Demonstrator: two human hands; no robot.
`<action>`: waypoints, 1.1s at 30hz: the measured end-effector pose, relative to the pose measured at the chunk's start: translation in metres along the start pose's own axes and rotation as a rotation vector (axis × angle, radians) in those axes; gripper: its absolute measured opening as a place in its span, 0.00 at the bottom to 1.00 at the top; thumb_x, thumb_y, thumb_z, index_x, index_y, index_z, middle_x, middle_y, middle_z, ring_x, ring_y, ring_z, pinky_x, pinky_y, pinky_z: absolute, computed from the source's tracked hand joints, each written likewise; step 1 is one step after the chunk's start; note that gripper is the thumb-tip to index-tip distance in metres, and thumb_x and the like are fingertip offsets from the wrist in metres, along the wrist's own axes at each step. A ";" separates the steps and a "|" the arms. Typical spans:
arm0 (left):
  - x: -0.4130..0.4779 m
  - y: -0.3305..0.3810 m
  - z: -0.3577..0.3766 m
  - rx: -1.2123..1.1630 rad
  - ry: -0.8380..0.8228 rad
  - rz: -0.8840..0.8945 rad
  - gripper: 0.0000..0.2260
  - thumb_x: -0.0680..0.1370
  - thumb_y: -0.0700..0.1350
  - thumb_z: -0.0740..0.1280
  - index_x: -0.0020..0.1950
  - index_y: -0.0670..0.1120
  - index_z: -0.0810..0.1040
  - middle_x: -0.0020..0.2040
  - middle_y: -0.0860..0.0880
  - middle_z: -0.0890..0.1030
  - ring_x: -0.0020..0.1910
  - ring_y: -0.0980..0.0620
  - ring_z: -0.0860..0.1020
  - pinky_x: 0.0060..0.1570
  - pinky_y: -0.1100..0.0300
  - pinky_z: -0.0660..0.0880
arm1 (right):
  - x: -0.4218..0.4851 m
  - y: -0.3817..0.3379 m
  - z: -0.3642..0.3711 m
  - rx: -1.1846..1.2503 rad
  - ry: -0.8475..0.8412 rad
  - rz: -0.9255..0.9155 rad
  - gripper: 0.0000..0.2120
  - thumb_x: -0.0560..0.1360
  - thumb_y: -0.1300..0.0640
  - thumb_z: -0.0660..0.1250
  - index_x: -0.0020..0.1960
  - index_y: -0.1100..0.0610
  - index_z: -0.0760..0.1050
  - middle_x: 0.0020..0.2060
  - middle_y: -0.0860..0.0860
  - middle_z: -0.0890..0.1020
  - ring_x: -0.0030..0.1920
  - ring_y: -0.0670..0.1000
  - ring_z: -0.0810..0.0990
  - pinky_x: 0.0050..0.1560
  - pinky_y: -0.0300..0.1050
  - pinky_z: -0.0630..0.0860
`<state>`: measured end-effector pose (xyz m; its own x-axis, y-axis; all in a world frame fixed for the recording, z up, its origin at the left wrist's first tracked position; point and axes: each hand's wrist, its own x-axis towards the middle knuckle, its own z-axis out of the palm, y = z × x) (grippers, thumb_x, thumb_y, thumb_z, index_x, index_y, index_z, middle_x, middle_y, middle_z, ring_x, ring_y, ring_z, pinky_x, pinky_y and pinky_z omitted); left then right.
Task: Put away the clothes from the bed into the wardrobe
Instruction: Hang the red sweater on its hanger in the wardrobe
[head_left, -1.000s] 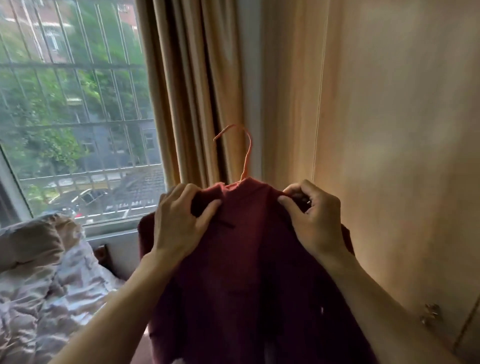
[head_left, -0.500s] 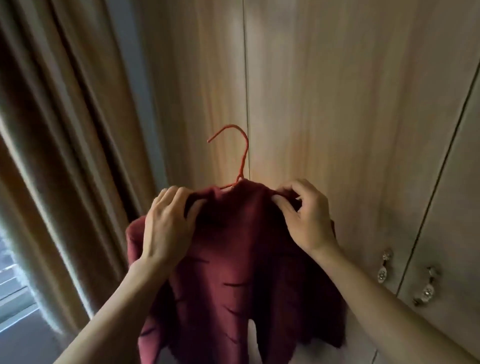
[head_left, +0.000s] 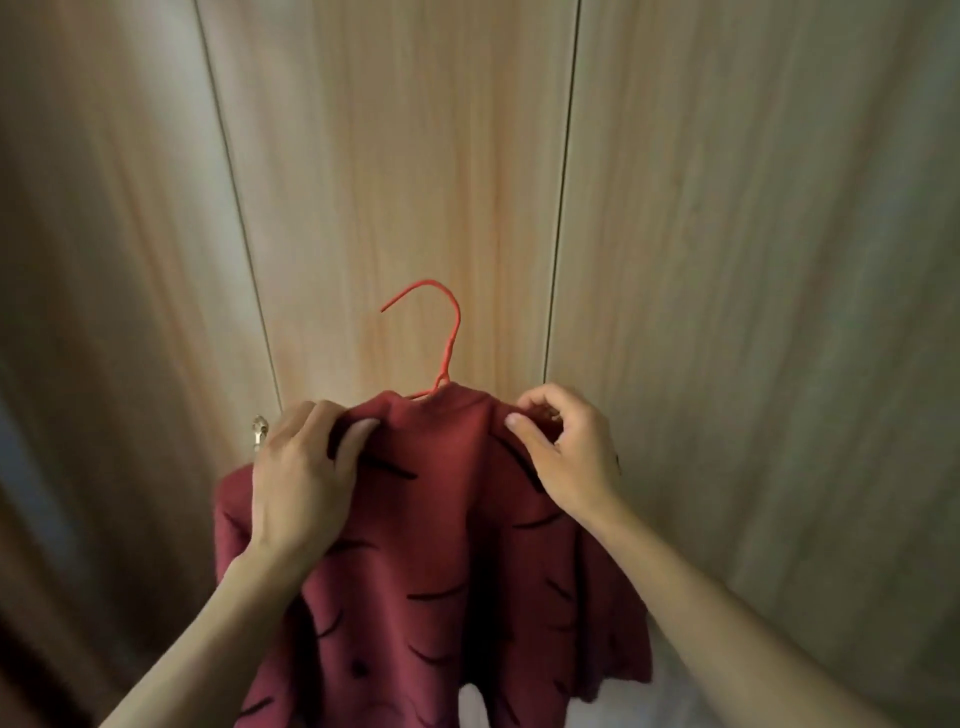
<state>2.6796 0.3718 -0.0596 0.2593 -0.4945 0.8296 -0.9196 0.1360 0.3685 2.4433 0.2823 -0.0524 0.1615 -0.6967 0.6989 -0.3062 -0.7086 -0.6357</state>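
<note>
Gone from view is the curtain; closed wooden wardrobe doors now fill the frame. At lower centre, a dark red top marked with short black dashes hangs on a red wire hanger. The left hand and right hand each pinch a shoulder, grip closed on the fabric.

Left hand, right hand bare; forearms bare.

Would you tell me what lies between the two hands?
In the head view: the collar of the dark red top, with the red hanger rising above it.
</note>
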 end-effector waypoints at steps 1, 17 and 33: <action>-0.004 0.005 0.009 -0.017 -0.005 0.004 0.13 0.78 0.50 0.67 0.41 0.41 0.77 0.36 0.47 0.75 0.36 0.45 0.74 0.41 0.50 0.70 | -0.002 0.006 -0.011 -0.008 -0.018 0.023 0.04 0.73 0.59 0.73 0.43 0.54 0.77 0.40 0.47 0.80 0.41 0.44 0.78 0.43 0.30 0.70; -0.060 0.030 0.077 -0.108 -0.146 0.047 0.15 0.78 0.54 0.63 0.41 0.44 0.77 0.36 0.52 0.73 0.36 0.52 0.72 0.39 0.61 0.67 | 0.017 0.102 -0.058 -0.179 -0.347 0.410 0.20 0.74 0.46 0.71 0.63 0.48 0.72 0.60 0.46 0.76 0.60 0.47 0.76 0.61 0.46 0.74; -0.099 -0.009 0.076 0.073 -0.215 0.092 0.25 0.81 0.61 0.57 0.41 0.42 0.79 0.36 0.51 0.75 0.36 0.50 0.73 0.40 0.57 0.69 | 0.021 0.166 0.013 -0.125 -0.324 0.396 0.29 0.75 0.54 0.70 0.72 0.47 0.61 0.69 0.50 0.68 0.69 0.49 0.68 0.68 0.50 0.68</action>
<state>2.6396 0.3541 -0.1767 0.1117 -0.6550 0.7473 -0.9574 0.1305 0.2575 2.4084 0.1488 -0.1474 0.2867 -0.9211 0.2633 -0.5090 -0.3793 -0.7726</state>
